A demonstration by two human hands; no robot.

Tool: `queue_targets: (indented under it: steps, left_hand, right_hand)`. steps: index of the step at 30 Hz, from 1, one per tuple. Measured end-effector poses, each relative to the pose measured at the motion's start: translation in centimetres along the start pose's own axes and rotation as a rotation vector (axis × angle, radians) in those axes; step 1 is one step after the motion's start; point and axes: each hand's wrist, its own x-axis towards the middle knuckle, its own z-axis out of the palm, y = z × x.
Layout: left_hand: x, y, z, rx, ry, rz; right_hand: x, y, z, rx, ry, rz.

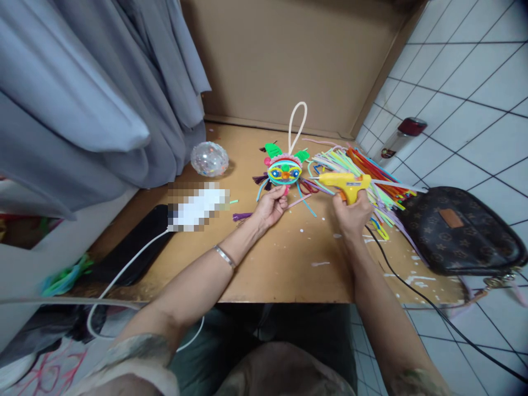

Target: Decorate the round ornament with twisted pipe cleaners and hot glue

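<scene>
My left hand point(272, 205) pinches the bottom of a colourful lion-head ornament point(285, 171), holding it upright above the table. The ornament has green ears, blue eyes, an orange nose and a white loop point(297, 124) rising from its top. In my right hand point(353, 213) is a yellow hot glue gun point(348, 184), gripped by its handle. Its nozzle points left and ends a little to the right of the ornament's face. A clear glue stick point(396, 186) sticks out of its back end.
Pipe cleaners point(388, 176) in many colours lie behind the glue gun. A brown bag point(466, 231) sits at the right, with a black cord point(396, 272) nearby. Further left are a clear ball point(209, 159), a blurred white object point(198, 206) on a cable, and a black flat item point(132, 250).
</scene>
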Motion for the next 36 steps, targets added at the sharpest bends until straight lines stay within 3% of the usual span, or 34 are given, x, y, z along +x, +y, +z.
queue_targets:
  steps: [4,9,12,19,23,27,32,36]
  left_hand:
    - [0.0,-0.1,0.0,0.004,0.001,0.009]
    - [0.0,-0.1,-0.1,0.012,0.002,0.012]
    - [0.0,-0.1,-0.1,0.011,0.003,0.008]
    - [0.0,-0.4,-0.2,0.012,-0.024,0.001]
    - [0.1,-0.4,-0.2,0.011,-0.028,-0.013]
    - [0.1,-0.4,-0.1,0.023,-0.019,-0.014]
    - [-0.1,-0.4,0.1,0.017,0.006,-0.012]
    - [-0.1,-0.4,0.1,0.017,-0.006,-0.019]
  right_hand:
    - [1.3,2.3,0.6,-0.050,0.039,0.135]
    - [1.9,5.3,2.5,-0.091,-0.109,0.086]
    - [2.1,6.0,3.5,-0.106,-0.133,0.061]
    - [1.9,5.4,2.8,-0.195,-0.144,0.059]
    - [1.1,3.7,2.0,-0.176,-0.073,-0.057]
    - [0.8,2.0,2.1,-0.088,-0.084,-0.180]
    - [1.4,2.5,2.2,-0.348,-0.177,0.057]
    - [1.4,4.0,2.2,-0.373,-0.296,0.110]
